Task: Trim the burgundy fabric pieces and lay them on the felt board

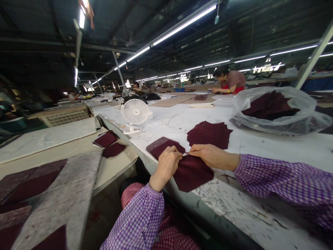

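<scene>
My left hand [167,165] and my right hand [209,155] meet at the top edge of a dark maroon fabric piece [191,173] lying at the near edge of the white table [260,146]. Both hands have their fingers curled in a pinch on that edge; something small and pale sits between the fingertips, too small to name. Just left of my left hand lies another maroon piece [160,144] with a speckled backing. Behind my hands is a stack of maroon fabric pieces [208,134].
A small white desk fan [134,114] stands at the table's left. A clear plastic bag of maroon pieces [275,109] lies at the right. More maroon pieces [109,143] lie on the lower beige side table. Another person [230,82] works at the far end.
</scene>
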`<control>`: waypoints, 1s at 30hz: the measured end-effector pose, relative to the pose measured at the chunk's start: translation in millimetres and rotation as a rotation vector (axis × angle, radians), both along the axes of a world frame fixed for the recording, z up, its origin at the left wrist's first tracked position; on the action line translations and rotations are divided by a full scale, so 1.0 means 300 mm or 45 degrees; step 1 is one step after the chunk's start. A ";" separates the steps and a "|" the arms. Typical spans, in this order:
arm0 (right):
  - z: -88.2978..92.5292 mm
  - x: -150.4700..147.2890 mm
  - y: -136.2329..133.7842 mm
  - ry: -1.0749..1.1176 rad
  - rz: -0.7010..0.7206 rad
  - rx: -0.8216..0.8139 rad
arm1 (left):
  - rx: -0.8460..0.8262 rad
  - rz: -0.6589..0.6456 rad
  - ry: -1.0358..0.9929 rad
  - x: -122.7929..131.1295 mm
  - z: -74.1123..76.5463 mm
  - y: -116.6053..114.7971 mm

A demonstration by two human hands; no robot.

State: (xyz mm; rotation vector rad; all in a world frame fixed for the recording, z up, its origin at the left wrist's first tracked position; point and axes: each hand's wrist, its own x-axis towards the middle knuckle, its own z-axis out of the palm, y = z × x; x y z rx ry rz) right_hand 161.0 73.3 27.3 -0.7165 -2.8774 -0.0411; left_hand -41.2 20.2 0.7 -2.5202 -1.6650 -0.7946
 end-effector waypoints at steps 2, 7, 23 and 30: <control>0.030 -0.002 0.011 0.008 0.011 -0.018 | -0.007 0.030 -0.010 0.005 0.006 -0.002; 0.064 -0.023 0.005 0.196 0.030 0.017 | -0.005 0.081 -0.012 0.048 0.016 0.001; -0.003 -0.023 -0.001 0.102 0.000 -0.074 | 0.038 -0.148 -0.268 -0.098 -0.022 -0.008; 0.032 -0.045 -0.017 -0.079 0.047 -0.077 | 0.112 -0.171 -0.194 -0.111 -0.025 -0.031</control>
